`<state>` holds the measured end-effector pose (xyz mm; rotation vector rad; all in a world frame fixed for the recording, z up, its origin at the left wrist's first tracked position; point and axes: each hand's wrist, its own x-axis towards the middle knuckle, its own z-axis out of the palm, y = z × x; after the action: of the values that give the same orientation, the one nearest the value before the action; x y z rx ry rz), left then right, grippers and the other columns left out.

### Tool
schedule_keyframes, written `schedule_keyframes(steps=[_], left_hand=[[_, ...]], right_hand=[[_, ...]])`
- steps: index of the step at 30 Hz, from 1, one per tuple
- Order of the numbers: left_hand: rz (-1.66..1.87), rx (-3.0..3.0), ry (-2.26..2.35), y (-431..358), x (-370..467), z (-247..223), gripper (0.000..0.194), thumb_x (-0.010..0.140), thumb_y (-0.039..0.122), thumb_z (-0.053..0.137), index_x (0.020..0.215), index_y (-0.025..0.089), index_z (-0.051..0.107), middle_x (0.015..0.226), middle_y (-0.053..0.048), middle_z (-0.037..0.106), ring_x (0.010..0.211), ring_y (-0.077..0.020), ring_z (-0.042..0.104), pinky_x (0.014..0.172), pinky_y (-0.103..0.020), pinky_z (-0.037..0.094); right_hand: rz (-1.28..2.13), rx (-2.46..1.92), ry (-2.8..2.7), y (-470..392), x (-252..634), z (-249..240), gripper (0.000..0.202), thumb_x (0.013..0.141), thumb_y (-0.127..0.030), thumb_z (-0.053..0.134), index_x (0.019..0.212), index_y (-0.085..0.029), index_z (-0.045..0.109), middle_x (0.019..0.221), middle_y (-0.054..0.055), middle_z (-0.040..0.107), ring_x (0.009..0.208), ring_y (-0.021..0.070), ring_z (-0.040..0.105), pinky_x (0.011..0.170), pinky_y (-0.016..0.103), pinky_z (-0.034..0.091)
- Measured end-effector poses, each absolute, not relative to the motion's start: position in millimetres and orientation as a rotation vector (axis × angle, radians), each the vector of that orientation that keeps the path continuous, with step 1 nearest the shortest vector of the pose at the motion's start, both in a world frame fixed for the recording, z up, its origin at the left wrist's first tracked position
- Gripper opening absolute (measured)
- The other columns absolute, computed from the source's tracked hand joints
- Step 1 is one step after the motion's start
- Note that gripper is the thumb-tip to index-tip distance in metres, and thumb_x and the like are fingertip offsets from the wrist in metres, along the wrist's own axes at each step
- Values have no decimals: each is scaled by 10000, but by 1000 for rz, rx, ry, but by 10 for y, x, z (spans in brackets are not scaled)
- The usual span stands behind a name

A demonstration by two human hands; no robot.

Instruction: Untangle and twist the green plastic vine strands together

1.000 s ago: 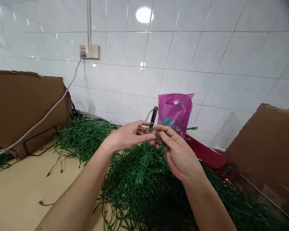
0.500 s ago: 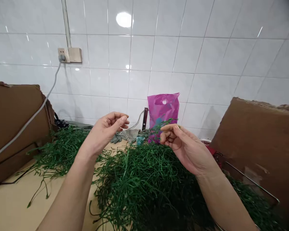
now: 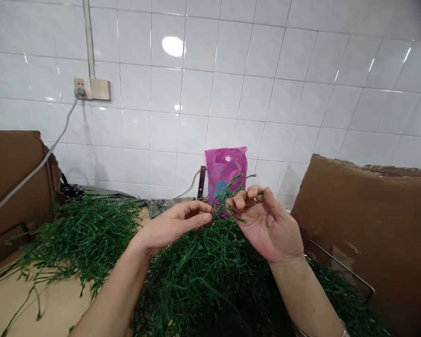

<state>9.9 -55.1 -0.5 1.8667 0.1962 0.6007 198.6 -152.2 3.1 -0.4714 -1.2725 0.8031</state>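
Note:
Thin green plastic-looking stems (image 3: 231,187) with small tips stand up between my two hands, in front of a pink bag (image 3: 226,164). My right hand (image 3: 268,222) is turned palm up, its curled fingers and thumb closed on the stems. From the left, my left hand (image 3: 182,222) touches the lower side of the same stems with thumb and fingertips pinched together. Below both hands lies a large heap of similar green stems (image 3: 203,281).
A second green pile (image 3: 91,234) spreads over the tan table (image 3: 61,309) at the left. Brown cardboard stands at the left (image 3: 14,173) and right (image 3: 368,224). A grey cable (image 3: 38,166) runs from the wall socket (image 3: 80,89). Dark cloth lies along the wall.
My left hand has moved right and down to the stems at my right hand. The fingers of my right hand have shifted on the stems. The view has turned slightly up and to the right.

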Motion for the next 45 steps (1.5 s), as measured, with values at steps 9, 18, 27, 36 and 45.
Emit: schedule_keyframes(steps=[9, 18, 27, 36, 45], left_hand=[[842, 1591, 318, -528, 177, -50, 316, 766, 348, 790, 958, 166, 617, 851, 19, 588, 781, -114, 574, 786, -270, 443], [1195, 1626, 482, -430, 54, 32, 253, 704, 235, 808, 854, 167, 616, 723, 41, 569, 675, -91, 511, 653, -238, 409], [1173, 2000, 513, -562, 47, 46, 131, 767, 232, 740, 874, 199, 672, 741, 31, 624, 717, -125, 566, 686, -263, 422], [993, 2106, 618, -611, 117, 10, 282, 918, 290, 545, 1176, 192, 602, 813, 2, 583, 730, -165, 555, 689, -292, 400], [815, 1732, 347, -621, 191, -40, 348, 839, 525, 679, 874, 179, 665, 794, 10, 534, 712, -133, 446, 670, -263, 352]], right_hand=[[704, -595, -1106, -1433, 1969, 27, 333, 943, -429, 504, 1238, -290, 572, 1052, 60, 693, 838, 189, 664, 856, 390, 557], [301, -768, -1175, -1408, 1987, -24, 158, 911, -378, 663, 1024, -270, 686, 827, 2, 660, 732, 148, 600, 701, 309, 532], [-899, -1210, -1591, -1495, 1698, -60, 257, 918, -225, 672, 1172, -219, 712, 1117, 106, 631, 1087, 290, 503, 967, 485, 439], [-389, -1145, -1545, -1389, 1863, -99, 192, 898, -146, 608, 935, -291, 729, 1053, 54, 624, 1034, 249, 583, 924, 452, 477], [-3, -947, -1539, -1363, 1892, -120, 183, 892, -131, 596, 900, -276, 708, 1282, 42, 577, 1158, 213, 620, 1005, 438, 503]])
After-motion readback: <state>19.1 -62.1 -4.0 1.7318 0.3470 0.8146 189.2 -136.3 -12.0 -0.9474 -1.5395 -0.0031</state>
